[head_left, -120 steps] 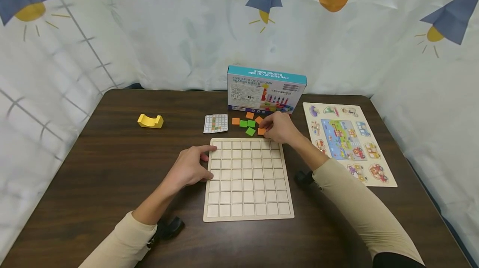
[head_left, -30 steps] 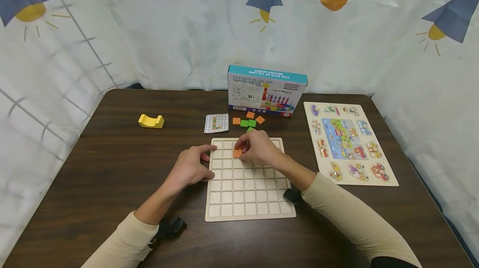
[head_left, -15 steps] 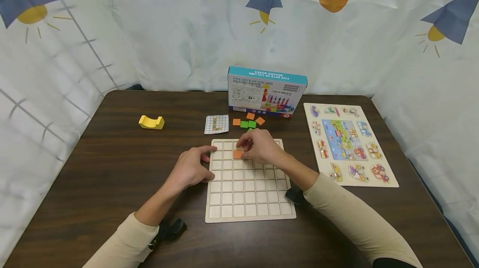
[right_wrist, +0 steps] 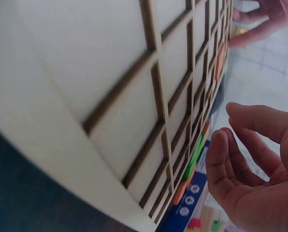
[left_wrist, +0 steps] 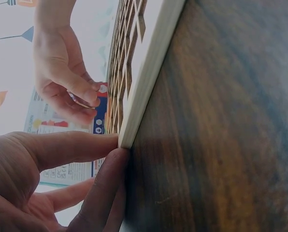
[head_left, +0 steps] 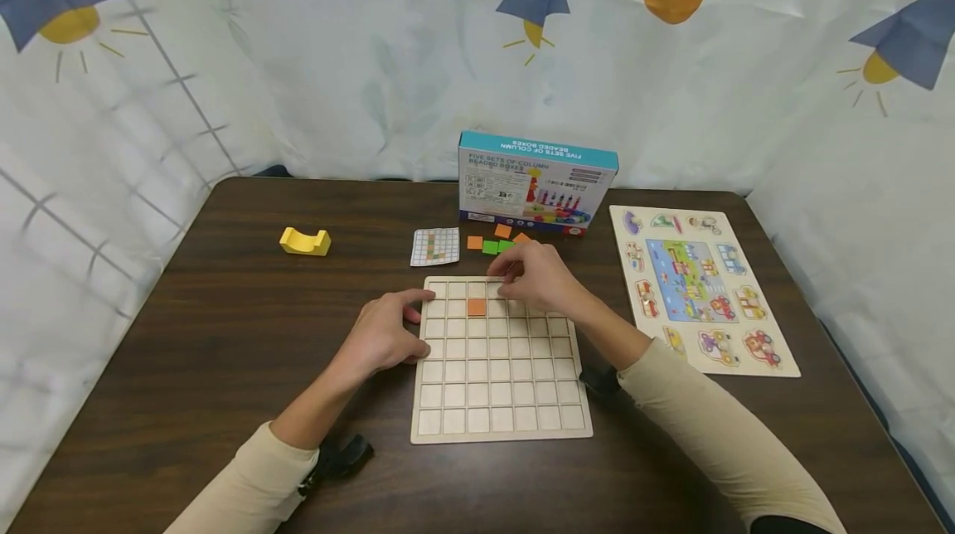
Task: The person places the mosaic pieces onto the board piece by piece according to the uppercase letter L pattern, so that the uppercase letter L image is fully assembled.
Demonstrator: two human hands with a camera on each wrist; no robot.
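Observation:
A pale wooden grid board [head_left: 492, 395] lies on the table before the person. One orange square tile [head_left: 477, 308] sits in a cell of its second row from the back. My left hand [head_left: 380, 333] touches the board's left edge with thumb and index finger; the left wrist view shows both fingertips against the rim. Over the board's back edge hovers my right hand [head_left: 548, 277]. Its thumb and fingers [right_wrist: 219, 152] are apart in the right wrist view, with nothing between them. Just beyond it lie loose orange tiles [head_left: 474, 243] and green tiles [head_left: 489, 247], partly hidden by the hand.
A small printed grid card [head_left: 435, 247] lies left of the loose tiles. Behind them stands a toy box [head_left: 533, 186]. On the right is a picture puzzle board [head_left: 694, 335]; at back left, a yellow curved block [head_left: 305, 242]. A printed curtain [head_left: 358, 61] hangs behind the table.
My right hand took an orange tile from the loose group, set it in the board's cell, let go and moved back and right. The left hand has stayed at the board's edge.

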